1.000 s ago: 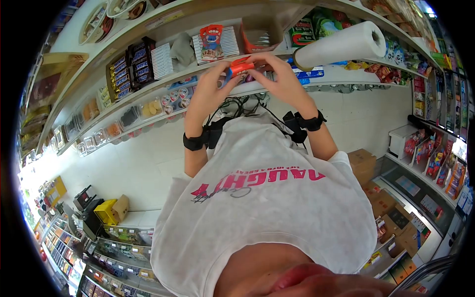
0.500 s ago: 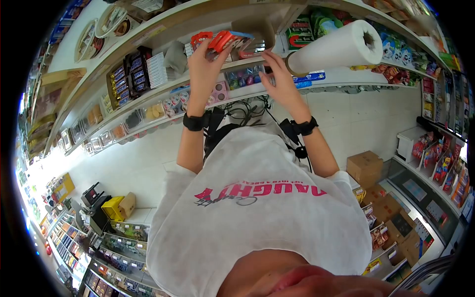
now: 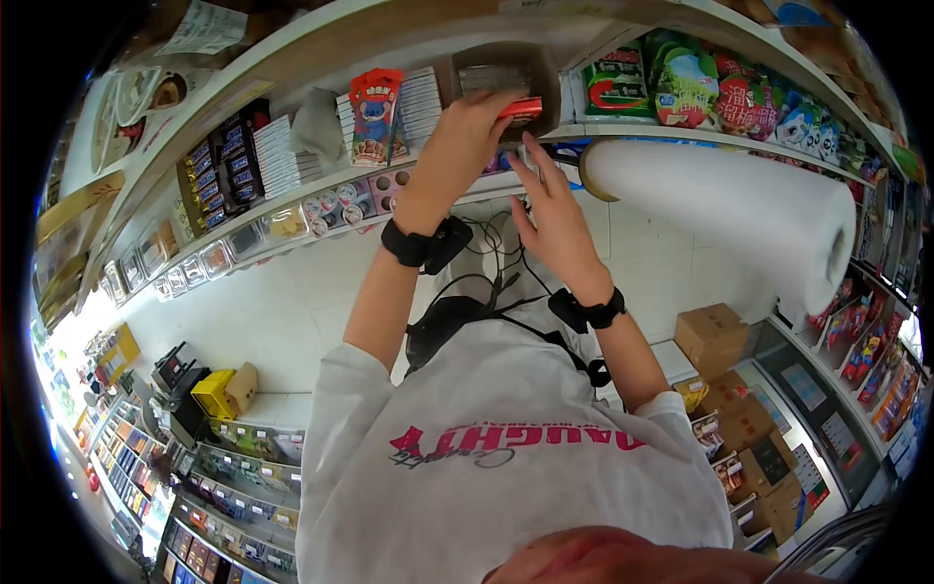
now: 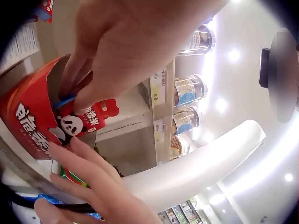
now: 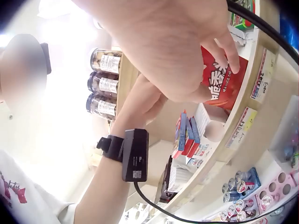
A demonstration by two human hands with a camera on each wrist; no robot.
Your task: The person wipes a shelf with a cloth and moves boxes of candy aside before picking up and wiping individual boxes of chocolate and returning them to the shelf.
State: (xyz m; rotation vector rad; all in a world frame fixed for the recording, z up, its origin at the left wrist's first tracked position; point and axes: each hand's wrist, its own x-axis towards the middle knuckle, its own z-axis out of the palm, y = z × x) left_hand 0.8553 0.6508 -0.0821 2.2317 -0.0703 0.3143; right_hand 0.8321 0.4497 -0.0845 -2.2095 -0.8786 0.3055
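Observation:
My left hand (image 3: 457, 151) reaches into an open red display box (image 4: 29, 114) on the shelf, its fingers curled down past the rim. It grips a red packet (image 4: 77, 122) with a panda printed on it; a blue edge shows beside the fingertips. In the head view, the packet's red end sticks out past the fingers over the box. My right hand (image 3: 559, 224) is just in front of the box with fingers extended, the fingertips at its printed red front (image 5: 224, 79) in the right wrist view. The box's inside is partly hidden by my left hand.
A red-and-blue packet (image 3: 375, 115) stands against white boxes (image 3: 420, 105) left of the display box. Dark chocolate bars (image 3: 226, 165) lie further left. A large white roll (image 3: 720, 200) juts out on the right, near my right hand. Small cups (image 3: 336, 207) line the lower shelf.
My hands were together around the packets; they separated, and my left hand moved right into the display box. One packet now stands by the white boxes. The head view has shifted closer to the shelf.

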